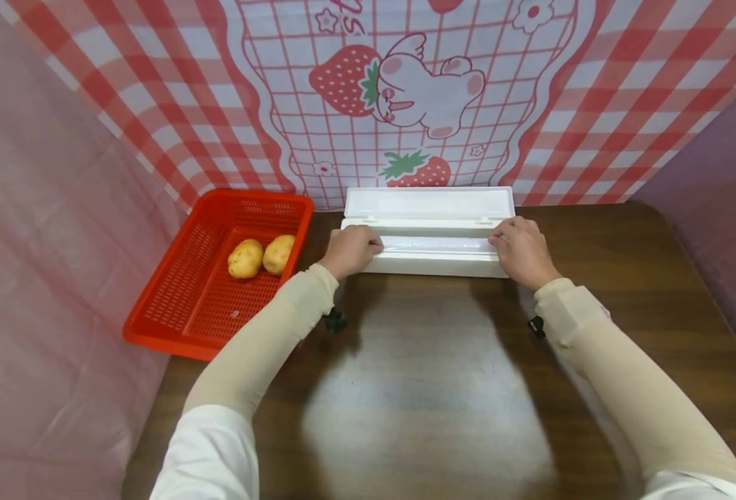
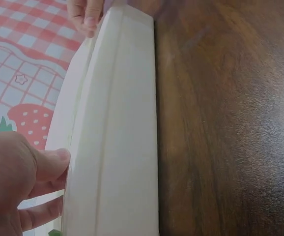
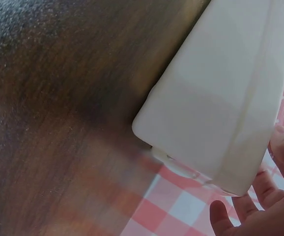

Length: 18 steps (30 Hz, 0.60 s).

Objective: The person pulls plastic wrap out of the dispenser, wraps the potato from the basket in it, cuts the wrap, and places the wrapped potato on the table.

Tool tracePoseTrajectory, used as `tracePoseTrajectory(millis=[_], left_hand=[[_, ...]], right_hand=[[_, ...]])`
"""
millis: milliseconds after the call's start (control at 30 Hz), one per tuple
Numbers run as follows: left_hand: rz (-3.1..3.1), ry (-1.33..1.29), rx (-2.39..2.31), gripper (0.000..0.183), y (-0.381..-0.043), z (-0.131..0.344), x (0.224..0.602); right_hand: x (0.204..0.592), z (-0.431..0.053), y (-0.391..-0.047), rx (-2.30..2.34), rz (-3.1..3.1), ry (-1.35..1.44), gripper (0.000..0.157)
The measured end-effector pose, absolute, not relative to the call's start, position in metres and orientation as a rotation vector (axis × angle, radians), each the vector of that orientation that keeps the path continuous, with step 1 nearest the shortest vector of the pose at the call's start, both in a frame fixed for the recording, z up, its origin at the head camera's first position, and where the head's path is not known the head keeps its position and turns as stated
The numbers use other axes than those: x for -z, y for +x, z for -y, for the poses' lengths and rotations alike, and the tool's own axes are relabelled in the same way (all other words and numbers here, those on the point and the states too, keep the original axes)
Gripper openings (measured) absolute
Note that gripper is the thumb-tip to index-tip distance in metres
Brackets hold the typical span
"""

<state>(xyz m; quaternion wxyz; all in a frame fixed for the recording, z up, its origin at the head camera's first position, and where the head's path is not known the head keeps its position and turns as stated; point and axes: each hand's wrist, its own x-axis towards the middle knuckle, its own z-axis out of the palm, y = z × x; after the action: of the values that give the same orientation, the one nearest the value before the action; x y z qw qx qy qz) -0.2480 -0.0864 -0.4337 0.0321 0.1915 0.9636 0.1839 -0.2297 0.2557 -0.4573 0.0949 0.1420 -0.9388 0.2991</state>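
Note:
A long white plastic wrap dispenser box (image 1: 437, 267) stands at the back of the table, its lid (image 1: 430, 203) raised. Inside lies a roll of clear plastic wrap (image 1: 433, 244). At the box's left end, my left hand (image 1: 350, 251) reaches over the front wall and pinches the wrap between thumb and bent fingers. My right hand (image 1: 523, 251) does the same at the right end, thumb and forefinger together on the wrap. In the right wrist view, its other fingers (image 3: 220, 216) lie spread past the box's end. The front wall hides part of the left fingertips in the left wrist view.
To the left stands a red plastic basket (image 1: 177, 295) holding two potatoes (image 1: 246, 259). A strawberry-patterned cloth (image 1: 430, 97) hangs directly behind the box. The brown wooden table (image 1: 430, 389) extends in front of it, and pink cloth (image 1: 49, 278) borders the left side.

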Motion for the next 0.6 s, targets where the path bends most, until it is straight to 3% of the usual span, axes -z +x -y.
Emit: tracePoseTrajectory(millis=[300,600], left_hand=[[-3.037,0.658,-0.347,0.013,-0.252,0.08,0.44],[-3.081,1.187,-0.192,0.015,-0.262,0.092,0.44]], right_hand=[[0.459,-0.256,-0.229,-0.896,2.801,0.409,0.012],[0.456,-0.262,-0.235,-0.755,2.796,0.474,0.008]])
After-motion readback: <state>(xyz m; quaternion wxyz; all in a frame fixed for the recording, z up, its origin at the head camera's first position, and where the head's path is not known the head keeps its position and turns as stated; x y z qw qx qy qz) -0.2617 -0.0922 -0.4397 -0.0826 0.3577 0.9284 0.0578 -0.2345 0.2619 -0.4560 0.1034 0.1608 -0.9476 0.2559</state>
